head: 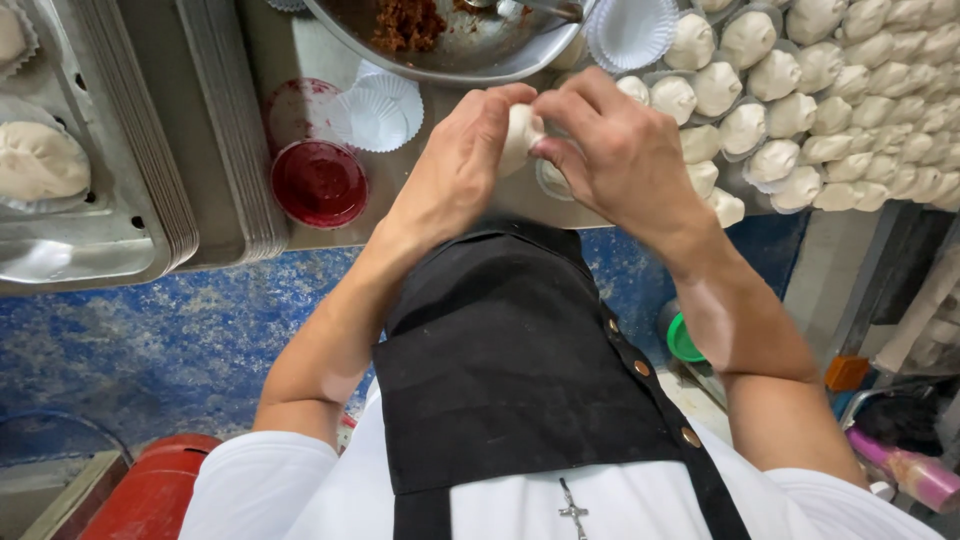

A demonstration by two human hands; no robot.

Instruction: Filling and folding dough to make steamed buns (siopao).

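Two hands meet over the bench in the head view: my left hand [455, 165] cups a white dough bun [521, 135] from below, curled narrow around it, while my right hand [615, 150] pinches its top, thumb and fingers shut on the dough. The bun sits just above centre, at about twelve o'clock from my black apron [500, 370].

At one to three o'clock lie rows of finished buns [850, 90] in paper cups, packed touching one another. At twelve o'clock stands a metal bowl [450, 55] with reddish-brown filling [405, 22]. At ten o'clock are empty paper liners [375, 115], and just below them a small dish of red colouring [319, 182]. At nine o'clock sits a metal tray [90, 235] holding a flat dough round [38, 160].

I judge the risk is in the pinch: squeeze too hard and the dough may tear and leak filling; grip too loosely and the bun could slip down toward my apron. My left wrist is also near the red dish and could knock it.
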